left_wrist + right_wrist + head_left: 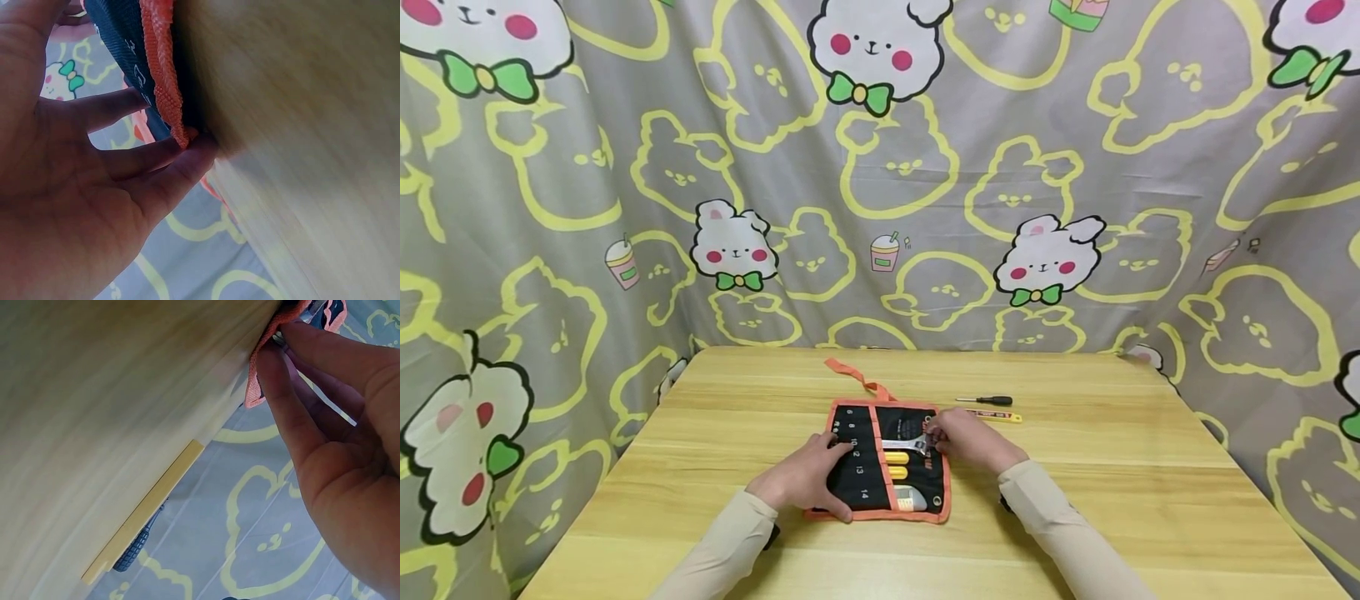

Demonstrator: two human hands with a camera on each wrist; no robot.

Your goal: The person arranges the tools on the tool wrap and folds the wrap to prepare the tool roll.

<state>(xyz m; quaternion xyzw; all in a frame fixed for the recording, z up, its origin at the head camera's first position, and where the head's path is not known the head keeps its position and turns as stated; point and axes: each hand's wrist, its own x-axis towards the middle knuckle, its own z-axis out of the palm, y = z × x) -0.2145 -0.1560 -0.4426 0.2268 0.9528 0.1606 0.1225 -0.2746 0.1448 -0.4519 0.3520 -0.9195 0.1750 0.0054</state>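
Observation:
A black tool roll (857,479) with orange edging and printed numbers lies unfolded on the wooden table. My left hand (801,475) rests on its left part, thumb and fingers spread; in the left wrist view, the fingers (169,181) touch its orange edge. An adjustable wrench (906,445) lies across the roll, its handle end hidden in a pocket. My right hand (973,440) pinches the wrench at its head, near the roll's right edge. Below the wrench, two yellow handles (897,458) and a grey tool (910,498) stick out of pockets.
Beyond my right hand lie a black-handled screwdriver (996,400) and a flat yellow bar (1003,416), partly hidden by that hand. An orange strap (857,377) trails from the roll's far edge. A patterned curtain (880,192) encloses the table (700,467) at the back and sides.

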